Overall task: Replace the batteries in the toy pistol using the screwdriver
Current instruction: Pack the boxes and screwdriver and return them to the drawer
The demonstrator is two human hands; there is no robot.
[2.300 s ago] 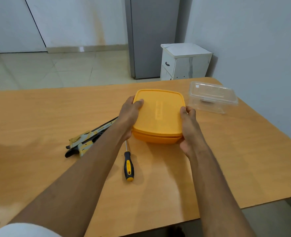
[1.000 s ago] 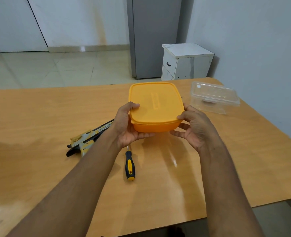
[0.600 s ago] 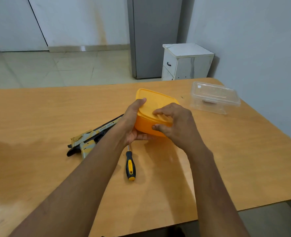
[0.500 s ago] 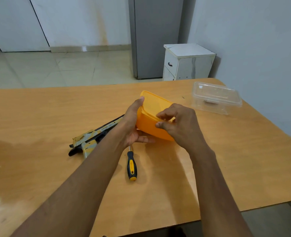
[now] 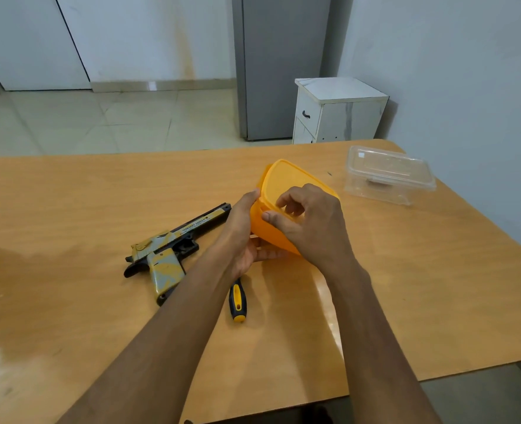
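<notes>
Gripping the tilted orange box [image 5: 279,237], both hands pinch its near edge above bare table [image 5: 69,191].

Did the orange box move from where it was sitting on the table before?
Yes. The orange box has come up off the table and tipped toward the toy pistol; both hands hold it.

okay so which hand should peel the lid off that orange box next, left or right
Right, probably. The right hand already has its fingers curled at the lid's near edge on the orange box, while the left hand grips the box from the side and underneath, steadying it tilted above the table.
</notes>
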